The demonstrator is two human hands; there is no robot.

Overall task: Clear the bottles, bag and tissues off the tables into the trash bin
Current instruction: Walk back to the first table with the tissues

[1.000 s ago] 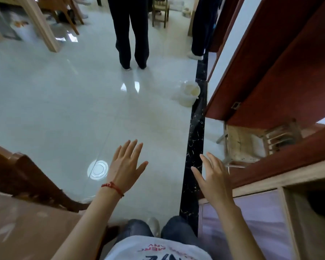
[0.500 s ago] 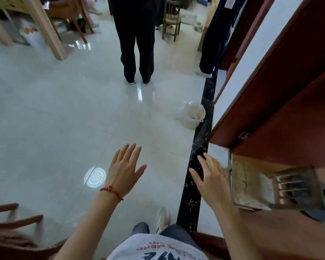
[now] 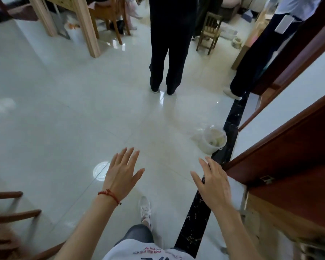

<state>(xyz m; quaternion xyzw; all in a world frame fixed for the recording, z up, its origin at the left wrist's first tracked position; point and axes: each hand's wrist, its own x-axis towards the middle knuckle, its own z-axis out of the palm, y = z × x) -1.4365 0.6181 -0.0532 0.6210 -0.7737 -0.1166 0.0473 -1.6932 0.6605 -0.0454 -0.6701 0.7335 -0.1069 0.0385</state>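
Both hands are held out flat over the glossy floor, empty. My left hand (image 3: pixel 123 173), with a red string at the wrist, has its fingers spread. My right hand (image 3: pixel 213 182) is also spread, hovering over the black marble strip (image 3: pixel 199 216). A small white trash bin (image 3: pixel 213 140) lined with a clear bag stands on the floor ahead and right of my right hand, beside the strip, with pale waste inside. No bottles, bag or tissues show on any table.
A person in black trousers (image 3: pixel 169 53) stands ahead, another person (image 3: pixel 257 59) at the right by a red-brown door (image 3: pixel 296 147). A wooden table leg (image 3: pixel 88 27) and chairs (image 3: pixel 208 30) lie beyond. A brown chair (image 3: pixel 6 218) is at lower left.
The view has moved forward and lifted: the chair and low stool slid out of frame, the bin and the standing people came closer. Both hands stay open and empty.
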